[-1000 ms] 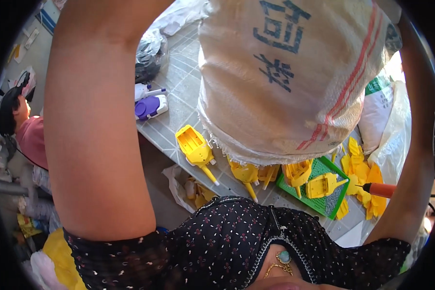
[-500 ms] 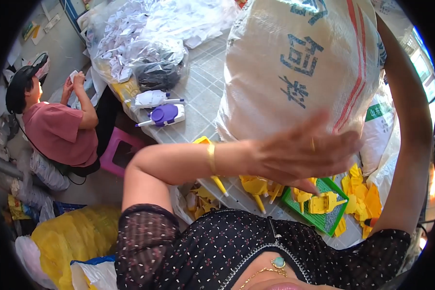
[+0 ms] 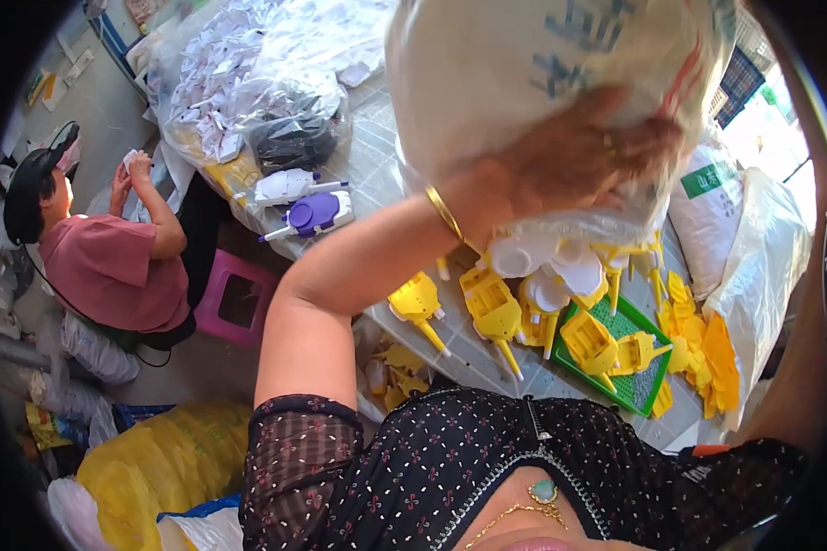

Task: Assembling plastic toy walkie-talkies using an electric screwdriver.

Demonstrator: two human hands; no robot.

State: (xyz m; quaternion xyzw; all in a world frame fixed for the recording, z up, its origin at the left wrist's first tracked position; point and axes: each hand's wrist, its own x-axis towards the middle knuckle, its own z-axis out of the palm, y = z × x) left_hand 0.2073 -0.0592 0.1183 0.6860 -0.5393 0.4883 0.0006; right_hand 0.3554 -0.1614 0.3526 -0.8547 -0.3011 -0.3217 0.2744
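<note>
Left hand lies higher on the sack, white discs newly showing.

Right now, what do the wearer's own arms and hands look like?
Left hand: ungloved, with what looks like a thin gold-coloured ring; a gold-coloured bangle circles the wrist. Left sleeve: short, sheer black, with small pale and reddish marks, leaving the forearm bare. Right sleeve: also black with small marks. Right hand: out of view.

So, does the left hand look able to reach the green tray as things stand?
Probably, if the left hand leaves the sack; the green tray has its near corner uncovered, though yellow parts lie inside.
</note>
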